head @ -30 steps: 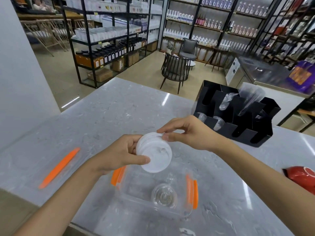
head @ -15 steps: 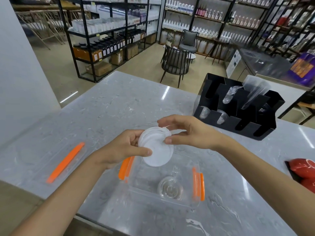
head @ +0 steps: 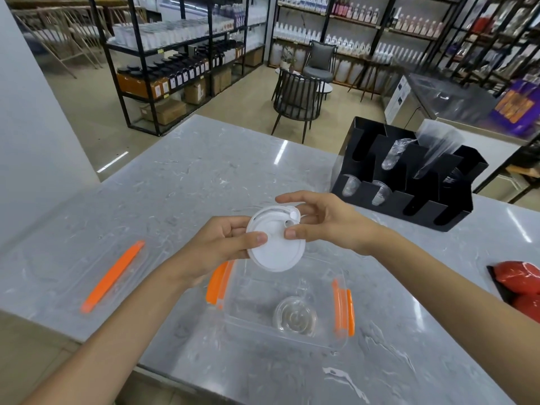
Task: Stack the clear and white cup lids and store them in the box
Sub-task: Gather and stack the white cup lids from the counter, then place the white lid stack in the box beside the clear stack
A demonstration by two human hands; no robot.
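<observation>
Lids hung above the box, left hand pinching the white stack's rim, right hand barely fingering it; that light, tilted hold could let one slide off and miss.

No legible text. Bottles on the shelving carry pale labels, too small and blurred to read. The purple bag shows orange print, possibly lettering; undecipherable here.
</observation>
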